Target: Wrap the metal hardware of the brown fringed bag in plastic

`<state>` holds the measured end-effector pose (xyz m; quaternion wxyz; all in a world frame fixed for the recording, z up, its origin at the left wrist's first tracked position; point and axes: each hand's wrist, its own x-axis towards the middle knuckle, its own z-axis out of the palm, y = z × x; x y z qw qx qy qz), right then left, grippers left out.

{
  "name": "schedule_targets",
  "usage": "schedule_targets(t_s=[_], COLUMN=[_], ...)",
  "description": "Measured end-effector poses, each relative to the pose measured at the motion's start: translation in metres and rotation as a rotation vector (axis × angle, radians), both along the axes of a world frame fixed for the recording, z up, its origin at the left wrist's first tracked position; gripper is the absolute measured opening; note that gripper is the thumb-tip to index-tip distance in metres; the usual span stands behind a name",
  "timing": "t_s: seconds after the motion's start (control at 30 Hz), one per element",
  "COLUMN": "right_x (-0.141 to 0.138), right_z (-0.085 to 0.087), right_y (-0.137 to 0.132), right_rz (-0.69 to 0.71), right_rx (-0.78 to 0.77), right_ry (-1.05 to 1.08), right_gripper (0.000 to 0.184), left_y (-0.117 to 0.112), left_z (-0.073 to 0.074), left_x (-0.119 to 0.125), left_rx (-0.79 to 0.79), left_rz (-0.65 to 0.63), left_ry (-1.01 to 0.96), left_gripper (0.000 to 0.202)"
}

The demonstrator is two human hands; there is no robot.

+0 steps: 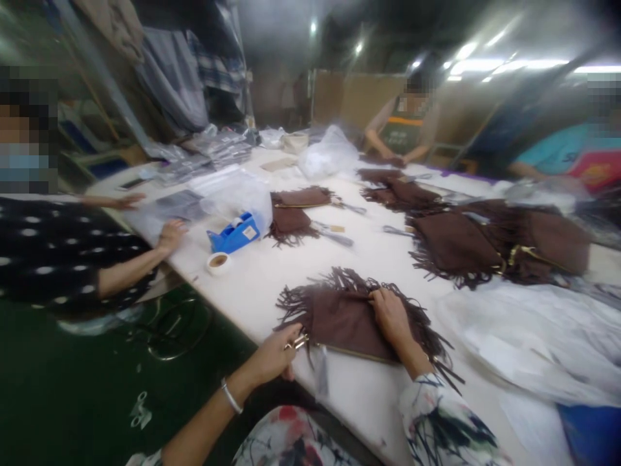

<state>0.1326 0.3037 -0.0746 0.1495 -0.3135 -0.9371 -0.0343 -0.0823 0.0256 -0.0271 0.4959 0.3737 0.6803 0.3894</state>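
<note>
A brown fringed bag (347, 320) lies flat at the near edge of the table, its gold zip edge towards me. My right hand (394, 320) rests over its right part, fingers bent and pinching the cloth near the upper side. At the bag's left corner, my left hand (276, 355) is closed on a gold-coloured metal clasp (297, 343); its exact shape is blurred. A clear plastic strip or tag (321, 372) hangs from the bag's near side, over the table edge.
A blue tape dispenser (235, 234) and a tape roll (219, 263) stand left. More brown fringed bags (456, 241) lie right, beside white plastic sheeting (538, 330). A co-worker's hand (171, 236) is at the left edge; other people sit across the white table (247, 291).
</note>
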Motion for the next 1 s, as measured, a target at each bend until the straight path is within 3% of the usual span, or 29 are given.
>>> schedule_targets(t_s=[0.13, 0.27, 0.33, 0.4, 0.53, 0.6, 0.73, 0.9, 1.0], right_x=[0.005, 0.001, -0.006, -0.017, -0.038, -0.049, -0.079, -0.091, -0.070], right_z=[0.001, 0.015, 0.031, 0.051, 0.081, 0.080, 0.060, 0.054, 0.052], right_y=[0.010, 0.004, -0.016, -0.047, -0.123, -0.153, -0.187, -0.199, -0.202], right_rz=[-0.070, -0.116, -0.136, -0.061, 0.366, 0.428, 0.338, 0.221, 0.313], right_rx=[0.003, -0.004, 0.002, -0.009, -0.106, -0.104, -0.091, -0.127, -0.104], right_ry=[0.023, 0.045, 0.069, 0.110, 0.065, -0.057, -0.255, -0.241, -0.125], right_gripper=[0.016, 0.019, 0.023, 0.030, 0.020, 0.009, 0.008, 0.019, 0.034], left_y=[0.015, 0.010, 0.005, 0.002, 0.008, 0.015, 0.026, 0.019, 0.007], left_z=[-0.003, -0.006, -0.007, -0.004, 0.018, 0.032, 0.046, 0.039, 0.033], left_x=[-0.030, -0.035, -0.030, -0.025, -0.019, -0.016, -0.005, 0.002, -0.003], left_rx=[0.224, 0.258, 0.236, 0.170, 0.057, 0.075, 0.124, 0.149, 0.141], left_rz=[0.057, 0.109, 0.156, 0.207, 0.245, 0.266, 0.287, 0.315, 0.329], left_ry=[0.430, 0.522, 0.491, 0.368, -0.013, -0.120, -0.174, -0.218, -0.258], left_gripper=[0.049, 0.042, 0.035, 0.028, 0.029, 0.031, 0.031, 0.034, 0.035])
